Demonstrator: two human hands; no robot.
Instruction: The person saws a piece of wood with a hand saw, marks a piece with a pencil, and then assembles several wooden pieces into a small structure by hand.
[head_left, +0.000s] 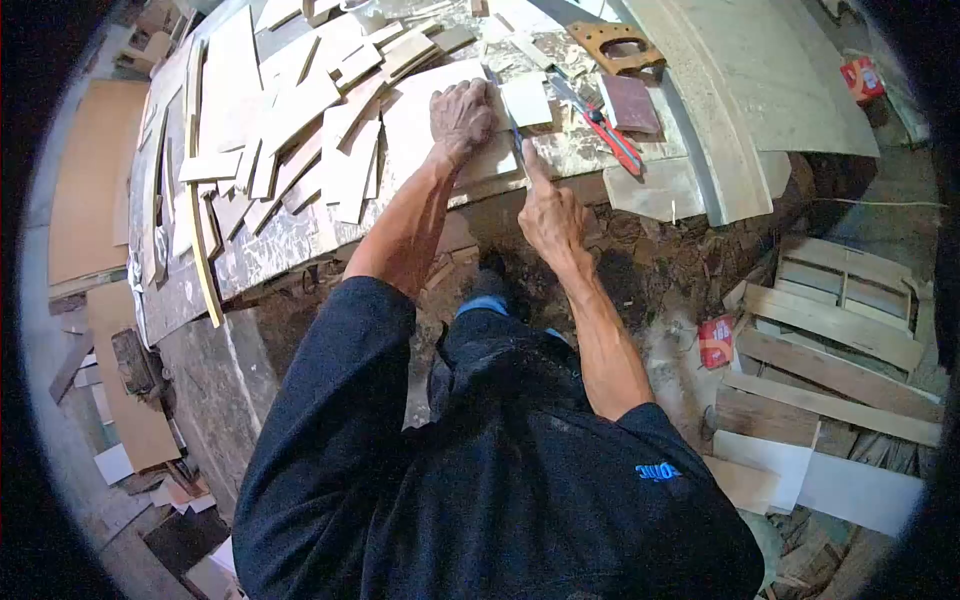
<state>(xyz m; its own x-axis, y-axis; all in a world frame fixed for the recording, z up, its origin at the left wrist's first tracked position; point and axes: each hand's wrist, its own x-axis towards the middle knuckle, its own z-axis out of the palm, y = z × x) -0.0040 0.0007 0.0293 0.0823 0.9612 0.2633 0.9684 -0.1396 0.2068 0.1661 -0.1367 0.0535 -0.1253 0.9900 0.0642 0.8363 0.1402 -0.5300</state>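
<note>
Right now I see both forearms stretched forward from the dark sleeves over the worktop (270,250). My left hand (462,118) lies flat, palm down, fingers spread a little and pressed on a pale board (420,125) near the worktop's front edge. So that grip is apart, not curled round anything, only bearing down on the board. My right hand (550,215) sits just beside it, at the board's right edge, wrist bent, forefinger stretched out straight along a thin blue-handled blade (513,130) that lies against that edge. The other fingers are folded together round the handle. A small pale offcut (526,100) lies just past the blade, a red-handled tool (610,130) near it, and loose wood strips (290,130) are heaped on the left of the board.
</note>
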